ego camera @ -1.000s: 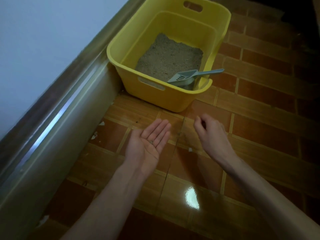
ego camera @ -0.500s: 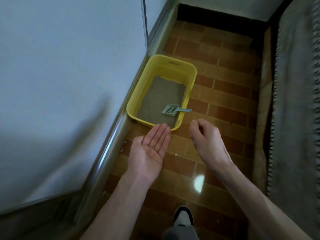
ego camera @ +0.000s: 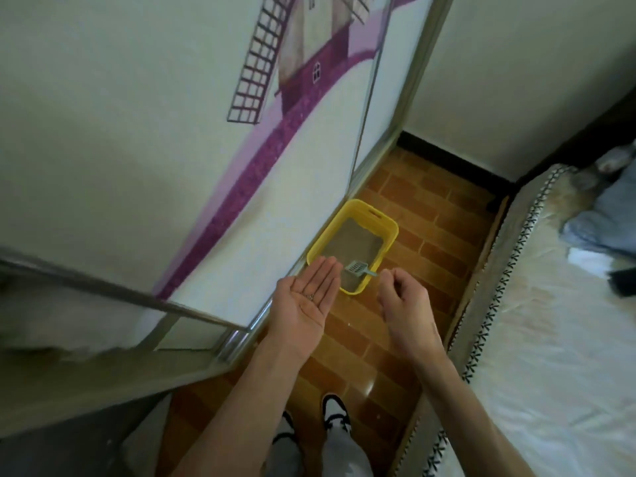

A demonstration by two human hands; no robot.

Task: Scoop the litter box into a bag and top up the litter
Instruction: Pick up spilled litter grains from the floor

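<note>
Standing over the brown brick-pattern tiled floor [ego camera: 444, 232], you held your left hand [ego camera: 306, 297] palm up, its straight fingers pressed together, with a few small dark grains [ego camera: 309, 297] lying on the palm. Your right hand [ego camera: 402, 297] hung at 3 o'clock from it, apart, its fingers curled loosely inward; whether the fingertips pinched anything could not be told. The yellow rectangular plastic litter box [ego camera: 389, 225] sat at 12 o'clock beyond your hands, against the sliding wardrobe door with a purple windmill picture [ego camera: 206, 139], holding grey-brown litter [ego camera: 347, 242]. A grey-blue slotted plastic scoop [ego camera: 356, 269] lay inside, handle toward 4 o'clock. A white patterned mattress [ego camera: 550, 339] lay at 3 o'clock.
</note>
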